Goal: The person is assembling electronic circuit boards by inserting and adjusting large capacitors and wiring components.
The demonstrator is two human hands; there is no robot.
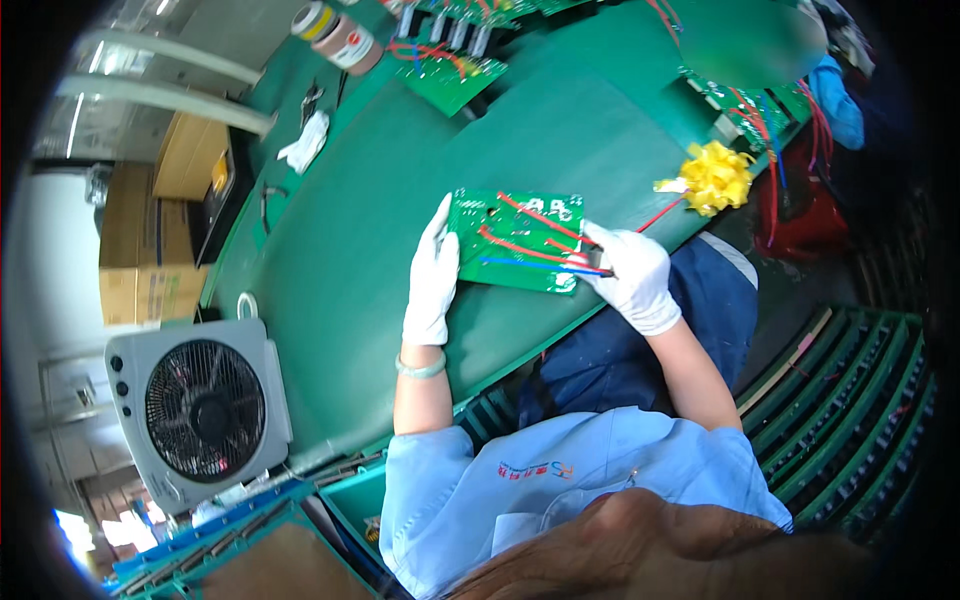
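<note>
the gloved left hand (436, 277) is closed on the left edge of the printed circuit board (510, 225); the gloved right hand (635, 275) grips the opposite edge. the board is positioned between both hands, over the green work surface (350, 330). red wires (540, 217) and a blue wire (520, 264) cross the board face and converge at the right hand's fingers. a pale bangle (420, 366) encircles the left wrist. right of the right hand: a yellow ruffled bundle (717, 178). well left of the left hand: a grey box fan (205, 410). far ahead of the left hand: a capped bottle (345, 42).
</note>
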